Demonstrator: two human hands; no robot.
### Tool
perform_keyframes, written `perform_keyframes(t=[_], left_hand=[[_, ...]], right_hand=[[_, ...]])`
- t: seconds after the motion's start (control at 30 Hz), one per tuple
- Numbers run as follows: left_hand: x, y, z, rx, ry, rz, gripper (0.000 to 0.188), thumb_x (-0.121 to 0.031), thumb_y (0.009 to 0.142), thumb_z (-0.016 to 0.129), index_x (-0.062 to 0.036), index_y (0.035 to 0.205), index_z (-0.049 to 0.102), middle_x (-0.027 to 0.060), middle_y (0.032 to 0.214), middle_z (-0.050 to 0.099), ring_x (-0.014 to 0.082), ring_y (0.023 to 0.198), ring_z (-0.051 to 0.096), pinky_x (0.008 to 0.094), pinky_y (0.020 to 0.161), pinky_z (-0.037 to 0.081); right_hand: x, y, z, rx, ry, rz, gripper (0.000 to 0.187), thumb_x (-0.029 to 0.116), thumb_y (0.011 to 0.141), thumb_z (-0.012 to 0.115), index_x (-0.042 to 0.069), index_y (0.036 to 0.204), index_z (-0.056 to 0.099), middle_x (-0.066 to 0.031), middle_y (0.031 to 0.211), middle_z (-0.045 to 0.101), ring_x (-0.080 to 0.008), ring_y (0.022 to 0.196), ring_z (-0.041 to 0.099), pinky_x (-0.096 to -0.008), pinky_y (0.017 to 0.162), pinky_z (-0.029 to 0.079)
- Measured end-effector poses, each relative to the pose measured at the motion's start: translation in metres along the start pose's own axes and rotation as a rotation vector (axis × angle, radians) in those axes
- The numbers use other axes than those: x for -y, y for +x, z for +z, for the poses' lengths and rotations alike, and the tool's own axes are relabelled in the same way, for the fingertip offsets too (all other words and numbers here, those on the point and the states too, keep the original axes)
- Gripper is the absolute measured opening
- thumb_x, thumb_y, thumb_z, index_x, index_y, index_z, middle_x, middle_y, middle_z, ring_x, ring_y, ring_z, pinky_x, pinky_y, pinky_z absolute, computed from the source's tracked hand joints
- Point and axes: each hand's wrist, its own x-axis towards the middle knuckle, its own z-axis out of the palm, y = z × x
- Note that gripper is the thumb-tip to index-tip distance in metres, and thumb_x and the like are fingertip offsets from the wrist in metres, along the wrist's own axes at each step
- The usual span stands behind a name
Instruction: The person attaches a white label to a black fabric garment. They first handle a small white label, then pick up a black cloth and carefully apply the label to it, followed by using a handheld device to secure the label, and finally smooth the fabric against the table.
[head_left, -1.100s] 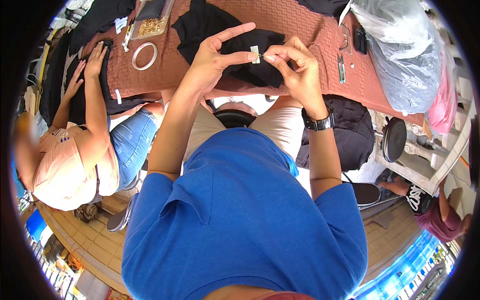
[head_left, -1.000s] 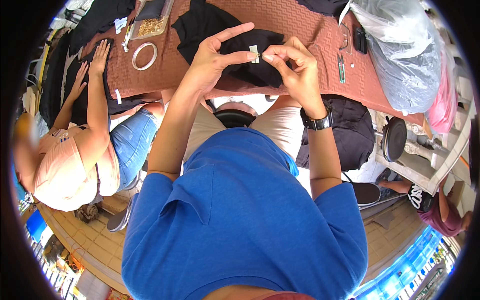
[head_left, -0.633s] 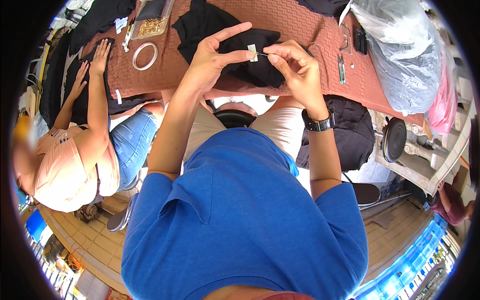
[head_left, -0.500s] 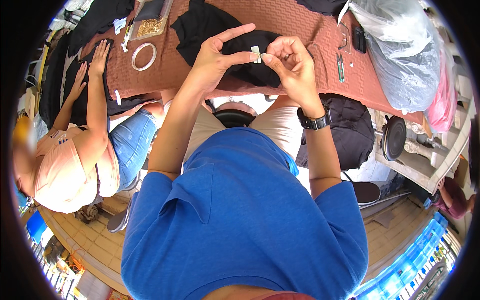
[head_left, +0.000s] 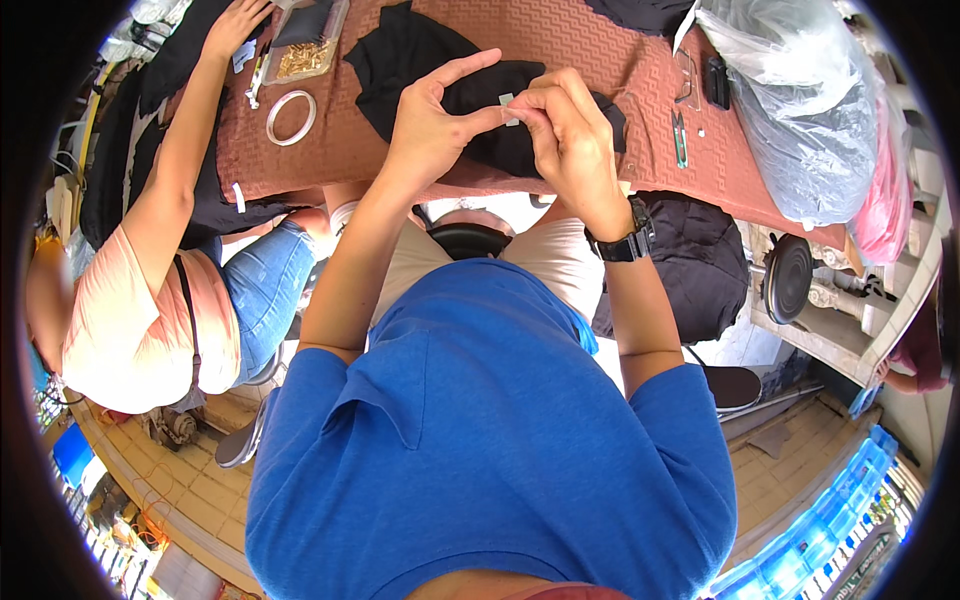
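Note:
Both my hands meet above a black garment [head_left: 415, 65] spread on the table. My left hand [head_left: 430, 125] pinches a small pale tag [head_left: 508, 103] at its thumb tip, with the index finger stretched out away from it. Right against the tag, the thumb and index finger of my right hand [head_left: 572, 135] are pressed together, the other fingers curled in. Whatever lies between those right fingertips is too small to make out. A black watch [head_left: 625, 245] is on my right wrist.
A brown cloth [head_left: 640, 80] covers the table. On it lie a white ring-shaped roll [head_left: 291, 118], a tray of brass-coloured pieces [head_left: 333, 62], thread snips [head_left: 680, 140] and glasses [head_left: 685, 78]. A plastic bag [head_left: 800, 110] stands at right. A co-worker [head_left: 150, 290] sits at left.
My right hand has turned and its fingers have drawn in closer over the tag. My left hand has barely shifted. The co-worker's arm has reached farther up the table.

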Motion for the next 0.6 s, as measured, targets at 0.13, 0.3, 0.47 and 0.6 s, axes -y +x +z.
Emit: perform_keyframes(t=[0.13, 0.3, 0.47, 0.6], left_hand=[[-0.001, 0.000, 0.001, -0.040, 0.007, 0.002, 0.058, -0.012, 0.076, 0.083, -0.0077, 0.131, 0.067, 0.0092, 0.125, 0.070, 0.0166, 0.116, 0.063, 0.0322, 0.106, 0.043], [-0.003, 0.001, 0.000, -0.045, 0.004, -0.048, 0.058, -0.012, 0.076, 0.083, -0.0074, 0.131, 0.067, 0.0101, 0.126, 0.069, 0.0174, 0.118, 0.062, 0.0323, 0.107, 0.043], [0.003, 0.003, 0.002, -0.023, -0.046, -0.001, 0.058, -0.011, 0.076, 0.083, -0.0069, 0.131, 0.067, 0.0088, 0.127, 0.069, 0.0155, 0.118, 0.061, 0.0316, 0.107, 0.042], [0.003, 0.002, 0.003, -0.025, -0.020, 0.039, 0.058, -0.011, 0.076, 0.084, -0.0069, 0.131, 0.066, 0.0079, 0.126, 0.070, 0.0151, 0.117, 0.062, 0.0307, 0.106, 0.043]], right_hand=[[0.020, 0.017, -0.013, -0.136, 0.080, -0.128, 0.012, -0.006, 0.088, 0.067, 0.001, 0.097, 0.062, -0.0112, 0.096, 0.064, -0.0263, 0.081, 0.065, -0.0345, 0.069, 0.053], [0.016, 0.028, -0.030, 0.010, 0.026, -0.032, 0.012, -0.007, 0.086, 0.067, -0.001, 0.096, 0.063, -0.0136, 0.098, 0.065, -0.0313, 0.085, 0.065, -0.0368, 0.074, 0.053], [-0.002, 0.010, -0.011, 0.170, 0.057, 0.029, 0.012, -0.007, 0.085, 0.066, -0.002, 0.096, 0.064, -0.0142, 0.096, 0.060, -0.0341, 0.087, 0.063, -0.0417, 0.075, 0.052], [-0.014, 0.007, -0.001, 0.129, 0.008, -0.077, 0.014, -0.009, 0.084, 0.064, -0.002, 0.097, 0.061, -0.0150, 0.092, 0.058, -0.0352, 0.085, 0.062, -0.0420, 0.075, 0.051]])
